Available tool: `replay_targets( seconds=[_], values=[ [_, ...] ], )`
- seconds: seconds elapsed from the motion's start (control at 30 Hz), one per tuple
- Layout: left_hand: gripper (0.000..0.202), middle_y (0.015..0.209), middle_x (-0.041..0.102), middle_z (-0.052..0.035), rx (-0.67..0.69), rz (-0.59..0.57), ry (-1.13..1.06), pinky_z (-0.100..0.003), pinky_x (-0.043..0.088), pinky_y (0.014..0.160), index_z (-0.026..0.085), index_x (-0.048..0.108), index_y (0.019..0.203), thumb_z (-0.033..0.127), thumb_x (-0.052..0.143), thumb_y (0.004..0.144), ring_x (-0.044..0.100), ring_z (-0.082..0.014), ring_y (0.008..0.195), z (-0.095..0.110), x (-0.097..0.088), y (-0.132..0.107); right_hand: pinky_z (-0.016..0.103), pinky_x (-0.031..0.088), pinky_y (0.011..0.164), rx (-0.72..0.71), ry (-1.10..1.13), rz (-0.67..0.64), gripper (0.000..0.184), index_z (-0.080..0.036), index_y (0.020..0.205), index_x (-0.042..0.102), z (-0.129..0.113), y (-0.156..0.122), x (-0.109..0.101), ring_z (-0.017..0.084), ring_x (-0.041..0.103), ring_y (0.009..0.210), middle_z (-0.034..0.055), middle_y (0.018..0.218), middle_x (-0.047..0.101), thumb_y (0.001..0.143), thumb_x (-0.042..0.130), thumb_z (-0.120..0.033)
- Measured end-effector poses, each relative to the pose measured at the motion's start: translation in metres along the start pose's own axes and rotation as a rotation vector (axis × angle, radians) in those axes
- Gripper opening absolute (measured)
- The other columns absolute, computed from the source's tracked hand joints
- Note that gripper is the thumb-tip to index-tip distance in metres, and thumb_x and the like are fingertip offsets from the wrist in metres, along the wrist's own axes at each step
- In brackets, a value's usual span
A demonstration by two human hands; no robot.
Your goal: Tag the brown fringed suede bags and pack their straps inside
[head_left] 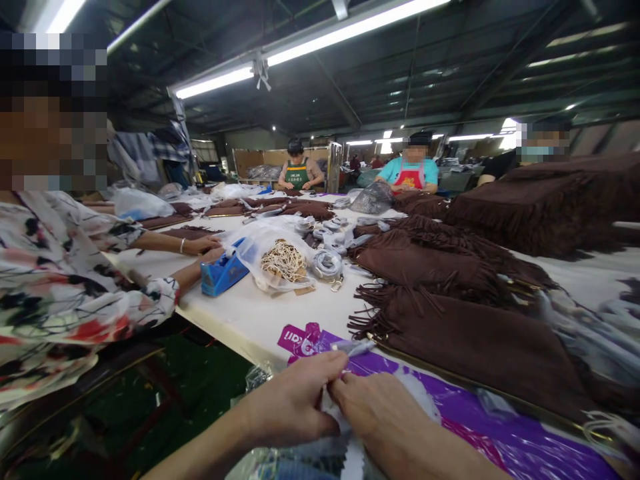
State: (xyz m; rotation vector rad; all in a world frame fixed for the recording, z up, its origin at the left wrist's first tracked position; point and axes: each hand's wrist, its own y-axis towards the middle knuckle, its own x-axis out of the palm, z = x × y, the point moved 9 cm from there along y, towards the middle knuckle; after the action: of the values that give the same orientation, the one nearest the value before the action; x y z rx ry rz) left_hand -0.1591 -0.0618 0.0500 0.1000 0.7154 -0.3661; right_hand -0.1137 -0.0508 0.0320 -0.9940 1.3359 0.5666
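Observation:
My left hand (pixel 295 397) and my right hand (pixel 383 410) meet at the near edge of the table, fingers pinched together. What lies between the fingertips is mostly hidden; whitish, see-through plastic (pixel 337 430) shows beneath them. Just beyond the fingers is a thin piece wrapped in grey plastic (pixel 355 347), close to the gold zipper end of a brown fringed bag (pixel 480 340). Under the bag and beside my right hand lies a purple printed plastic bag (pixel 450 400). A white strip (pixel 353 460) hangs below my right hand.
More brown fringed bags (pixel 420 263) are piled to the right. Ahead lie a clear bag of beige cords (pixel 283 260), a coiled grey wrapped strap (pixel 327 265) and a blue tape dispenser (pixel 225 270). A co-worker's hand (pixel 203 245) rests at left; others work across the white table (pixel 250 327).

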Motion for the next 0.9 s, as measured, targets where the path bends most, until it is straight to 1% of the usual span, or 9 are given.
replay_targets(
  seconds=[0.1,0.23,0.3,0.37,0.5,0.6,0.7,0.8,0.9],
  values=[
    [0.063,0.122,0.058,-0.0061,-0.029,-0.025,-0.18,-0.022,0.045,0.061,0.02,0.057,0.122,0.009,0.069,0.061,0.057,-0.0171,0.084,-0.006,-0.007,0.001,0.029,0.052,0.073,-0.127,0.17,-0.044,0.055,-0.011,0.122,0.061,0.003,-0.006,-0.018,0.028,0.068,0.098,0.0159,0.113,0.07,0.068,0.062,0.001],
    [0.052,0.103,0.06,-0.0006,0.004,-0.001,-0.371,-0.018,0.039,0.056,0.021,0.063,0.109,0.004,0.066,0.06,0.053,-0.0122,0.076,-0.001,-0.018,0.005,0.023,0.042,0.054,-0.088,0.152,-0.044,0.051,-0.021,0.098,0.073,0.017,-0.001,-0.042,0.02,0.068,0.074,0.0045,0.088,0.074,0.058,0.059,0.008],
    [0.055,0.093,0.06,0.0022,-0.016,-0.011,-0.501,-0.017,0.037,0.053,0.021,0.062,0.112,0.004,0.066,0.06,0.05,-0.0087,0.066,-0.003,-0.019,0.006,0.021,0.035,0.047,-0.111,0.158,-0.02,0.046,-0.022,0.088,0.075,0.018,0.005,-0.053,0.016,0.062,0.064,-0.0003,0.076,0.071,0.055,0.06,0.006],
    [0.06,0.081,0.06,0.0043,-0.048,-0.035,-0.629,-0.017,0.036,0.05,0.02,0.059,0.12,0.007,0.068,0.062,0.048,-0.0065,0.057,-0.008,-0.016,0.007,0.019,0.029,0.042,-0.128,0.204,0.0,0.041,-0.023,0.08,0.075,0.02,0.012,-0.061,0.013,0.053,0.053,-0.0054,0.062,0.061,0.051,0.064,0.003],
    [0.072,0.062,0.056,0.0079,-0.08,-0.01,-0.704,-0.015,0.034,0.045,0.019,0.055,0.13,0.004,0.067,0.061,0.044,-0.0053,0.048,-0.021,-0.015,0.009,0.02,0.025,0.041,-0.058,0.39,0.003,0.028,-0.023,0.055,0.068,0.034,0.032,-0.061,0.01,0.037,0.041,-0.0108,0.044,0.041,0.043,0.066,0.003],
    [0.078,0.061,0.058,0.0067,-0.078,0.104,-0.724,-0.015,0.034,0.043,0.017,0.052,0.133,0.002,0.063,0.057,0.047,-0.0066,0.048,-0.031,-0.02,0.017,0.022,0.03,0.043,-0.005,0.6,-0.087,0.017,-0.021,0.045,0.06,0.04,0.052,-0.046,0.011,0.042,0.043,-0.0089,0.042,0.046,0.047,0.067,-0.005],
    [0.089,0.055,0.057,0.0062,-0.143,0.213,-0.837,-0.017,0.034,0.042,0.01,0.039,0.142,0.008,0.064,0.057,0.046,-0.0083,0.045,-0.046,-0.021,0.023,0.022,0.04,0.049,0.0,0.773,-0.146,0.004,-0.02,0.055,0.065,0.041,0.061,-0.039,0.013,0.052,0.049,-0.0059,0.05,0.057,0.055,0.064,-0.016],
    [0.096,0.053,0.058,0.0053,-0.187,0.267,-0.974,-0.018,0.032,0.042,0.004,0.034,0.144,0.01,0.067,0.054,0.045,-0.0083,0.044,-0.056,-0.022,0.023,0.026,0.05,0.07,-0.042,1.083,-0.144,0.02,-0.018,0.081,0.072,0.047,0.05,-0.046,0.016,0.065,0.071,0.0013,0.079,0.071,0.068,0.061,-0.03],
    [0.088,0.052,0.057,0.0055,-0.197,0.292,-1.055,-0.018,0.031,0.044,0.004,0.045,0.137,0.007,0.067,0.051,0.042,-0.0065,0.043,-0.059,-0.03,0.02,0.037,0.048,0.091,-0.178,1.576,-0.131,0.044,-0.017,0.108,0.069,0.061,0.027,-0.057,0.023,0.067,0.099,0.0114,0.109,0.071,0.075,0.07,-0.045]
  ],
)
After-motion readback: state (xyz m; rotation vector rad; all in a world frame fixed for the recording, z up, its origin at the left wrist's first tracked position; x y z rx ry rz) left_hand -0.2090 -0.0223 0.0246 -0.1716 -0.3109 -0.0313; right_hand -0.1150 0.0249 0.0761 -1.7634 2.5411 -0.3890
